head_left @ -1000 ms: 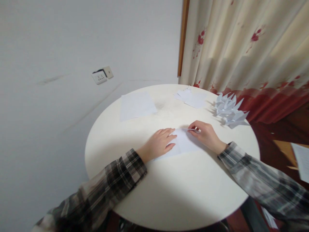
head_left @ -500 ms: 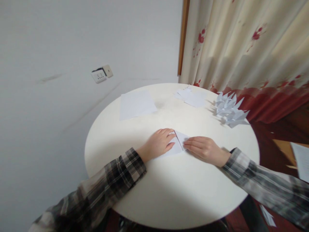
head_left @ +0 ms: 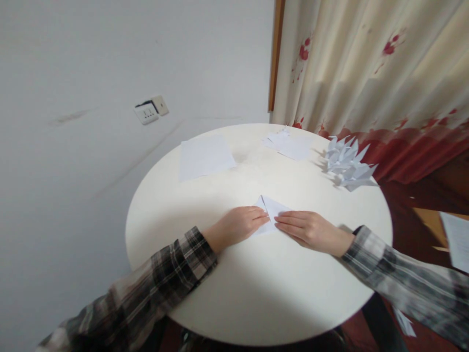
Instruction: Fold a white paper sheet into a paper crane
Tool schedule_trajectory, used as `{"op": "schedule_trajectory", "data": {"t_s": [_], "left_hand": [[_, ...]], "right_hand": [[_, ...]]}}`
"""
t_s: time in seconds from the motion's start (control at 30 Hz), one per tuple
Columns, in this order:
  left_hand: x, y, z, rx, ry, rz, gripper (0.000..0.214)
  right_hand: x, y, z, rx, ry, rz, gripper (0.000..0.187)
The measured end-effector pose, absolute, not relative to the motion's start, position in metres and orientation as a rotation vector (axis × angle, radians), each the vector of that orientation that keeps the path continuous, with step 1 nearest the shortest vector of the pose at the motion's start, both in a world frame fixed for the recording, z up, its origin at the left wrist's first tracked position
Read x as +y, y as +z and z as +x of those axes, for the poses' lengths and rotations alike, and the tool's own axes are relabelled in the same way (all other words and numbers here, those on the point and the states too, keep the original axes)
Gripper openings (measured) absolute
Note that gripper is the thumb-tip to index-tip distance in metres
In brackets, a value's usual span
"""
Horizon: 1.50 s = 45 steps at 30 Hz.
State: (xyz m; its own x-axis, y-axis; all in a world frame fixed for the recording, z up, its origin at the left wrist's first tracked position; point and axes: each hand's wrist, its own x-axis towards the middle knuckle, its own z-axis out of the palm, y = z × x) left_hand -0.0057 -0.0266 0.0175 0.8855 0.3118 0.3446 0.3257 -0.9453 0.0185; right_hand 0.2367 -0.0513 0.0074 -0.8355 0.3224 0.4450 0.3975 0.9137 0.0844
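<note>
A small white sheet of folded paper (head_left: 274, 207) lies on the round white table (head_left: 271, 283), its pointed top facing away from me. Down its middle runs a seam where two flaps come close together. On the left flap, the fingertips of my left hand (head_left: 240, 226) are pressed together near that seam. My right hand (head_left: 311, 230) has its fingers together and holds the right flap from the other side. Both hands hide the paper's side edges.
A larger white sheet (head_left: 205, 157) lies at the table's far left. Smaller paper pieces (head_left: 291, 146) are at the back. Several folded paper cranes (head_left: 348, 164) stand by the right edge, near the curtain (head_left: 340, 63). A wall socket (head_left: 148, 113) is at left.
My left hand's spread fingers have drawn together, and the paper's left side is now folded in toward the middle seam. My right hand stays on the right flap.
</note>
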Motion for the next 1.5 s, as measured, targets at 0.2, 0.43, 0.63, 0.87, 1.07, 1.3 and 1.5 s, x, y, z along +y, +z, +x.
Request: {"op": "schedule_trajectory", "data": {"t_s": [0.2, 0.43, 0.63, 0.87, 1.07, 1.3, 1.5], "left_hand": [[-0.032, 0.013, -0.009, -0.677, -0.507, -3.103, 0.034], [-0.028, 0.009, -0.009, -0.756, -0.483, -3.258, 0.036], [-0.023, 0.009, -0.004, -0.962, -0.691, -3.293, 0.03], [-0.02, 0.007, 0.009, -1.027, -0.628, -3.038, 0.024], [-0.018, -0.002, 0.006, -1.042, -0.456, -2.928, 0.035], [-0.019, 0.004, 0.005, -1.06, -0.43, -2.914, 0.036], [-0.021, 0.007, 0.005, -1.044, -0.471, -2.909, 0.034]], "right_hand": [[-0.044, 0.01, 0.24, -2.615, -0.254, -0.507, 0.029], [-0.044, 0.013, 0.244, -2.449, -0.083, -0.672, 0.032], [-0.028, 0.008, 0.252, -2.035, 0.267, -1.353, 0.036], [-0.016, 0.007, 0.251, -1.825, 0.525, -1.51, 0.041], [-0.014, -0.001, 0.253, -1.764, 0.59, -1.482, 0.04], [-0.03, 0.009, 0.246, -1.963, 0.232, -1.227, 0.02], [-0.047, 0.017, 0.241, -2.336, -0.061, -0.721, 0.03]]}}
